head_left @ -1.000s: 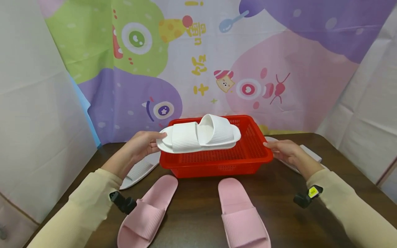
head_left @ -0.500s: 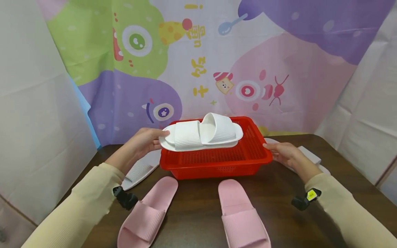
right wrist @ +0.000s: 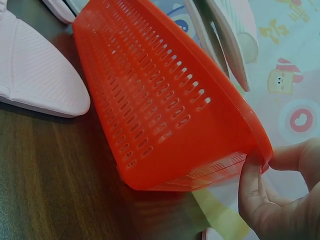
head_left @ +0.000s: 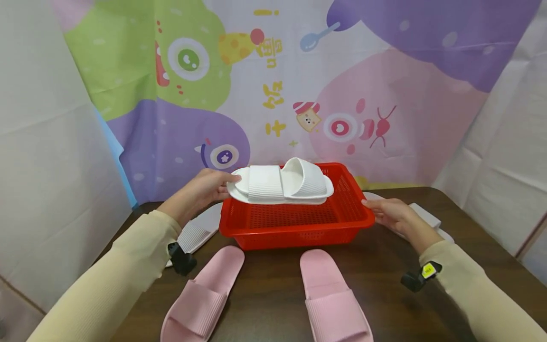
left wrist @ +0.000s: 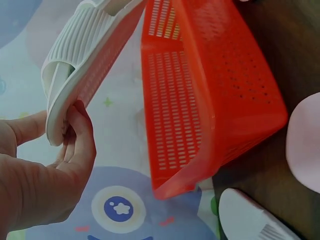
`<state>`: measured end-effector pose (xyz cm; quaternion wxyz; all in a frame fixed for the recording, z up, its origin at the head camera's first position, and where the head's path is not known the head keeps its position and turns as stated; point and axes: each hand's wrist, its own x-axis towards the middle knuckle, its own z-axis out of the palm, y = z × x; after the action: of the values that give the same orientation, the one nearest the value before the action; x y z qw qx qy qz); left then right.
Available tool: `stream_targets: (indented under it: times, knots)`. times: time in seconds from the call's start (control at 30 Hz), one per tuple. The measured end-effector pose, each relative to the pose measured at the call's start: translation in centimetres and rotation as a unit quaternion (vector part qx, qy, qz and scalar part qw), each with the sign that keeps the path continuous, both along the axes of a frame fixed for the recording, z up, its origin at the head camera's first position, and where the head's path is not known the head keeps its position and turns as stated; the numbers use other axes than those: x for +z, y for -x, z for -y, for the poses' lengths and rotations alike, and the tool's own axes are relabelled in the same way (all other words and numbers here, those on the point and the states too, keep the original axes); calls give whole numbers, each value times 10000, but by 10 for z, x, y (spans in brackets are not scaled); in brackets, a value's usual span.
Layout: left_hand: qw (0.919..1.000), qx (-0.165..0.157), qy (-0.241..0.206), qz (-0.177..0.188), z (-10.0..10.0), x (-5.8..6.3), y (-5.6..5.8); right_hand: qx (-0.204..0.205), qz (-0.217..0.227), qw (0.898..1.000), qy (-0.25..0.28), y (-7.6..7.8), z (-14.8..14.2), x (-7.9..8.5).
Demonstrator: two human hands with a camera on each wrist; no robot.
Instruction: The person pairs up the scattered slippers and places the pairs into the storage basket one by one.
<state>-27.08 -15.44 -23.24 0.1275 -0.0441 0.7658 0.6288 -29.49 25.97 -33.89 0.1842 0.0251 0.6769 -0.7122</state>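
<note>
A pair of white slippers (head_left: 265,184), fitted together, hangs level above the red basket (head_left: 299,235). My left hand (head_left: 204,189) pinches their left end, thumb on top and fingers underneath. In the left wrist view that slipper end (left wrist: 62,107) sits between thumb and fingers. On the other side, my right hand (head_left: 392,214) grips the basket's right rim. The right wrist view shows thumb and fingers pinching the basket's corner (right wrist: 225,145), with two slipper soles (right wrist: 227,42) above the far rim. Under the slippers, the visible mesh floor of the basket holds nothing.
Two pink slippers, one left (head_left: 201,301) and one right (head_left: 335,308), lie apart on the dark wooden table (head_left: 273,294) before the basket. White slippers lie left (head_left: 198,230) and right (head_left: 425,216), partly hidden by my arms. A printed cloth (head_left: 273,85) hangs behind.
My left hand has moved slightly right with the white slippers, staying above the basket. My right hand keeps its grip on the rim, and the basket has hardly shifted.
</note>
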Motion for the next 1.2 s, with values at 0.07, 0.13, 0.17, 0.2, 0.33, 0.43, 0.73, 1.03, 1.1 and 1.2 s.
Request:
stream_targets:
  times: [0.07, 0.13, 0.17, 0.2, 0.33, 0.43, 0.73, 1.03, 1.1, 1.2]
  knots:
    - [10000, 48, -8, 19, -1, 3, 3, 20, 28, 10000, 16, 1, 0, 0]
    - [10000, 65, -38, 42, -2, 5, 6, 33, 57, 10000, 45, 1, 0, 0]
    - [10000, 69, -40, 58, -2, 6, 7, 33, 70, 10000, 62, 1, 0, 1]
    - [9999, 84, -43, 68, -2, 7, 9, 25, 78, 9999, 69, 1, 0, 1]
    - [9999, 26, -101, 89, -5, 10, 14, 25, 31, 9999, 129, 2, -1, 1]
    - [9998, -16, -173, 98, -8, 12, 17, 24, 44, 9999, 120, 1, -2, 0]
    - [9998, 80, -162, -20, -6, 16, 26, 69, 251, 9996, -66, -1, -3, 4]
    - [9995, 260, -133, 127, -1, 9, 36, 183, 196, 9995, -164, -1, -3, 6]
    - [9995, 285, -60, 139, -1, 8, 40, 138, 202, 9995, -189, -1, -3, 6]
    - [9993, 305, -83, 176, -1, 6, 45, 110, 226, 9996, -134, 0, -3, 5]
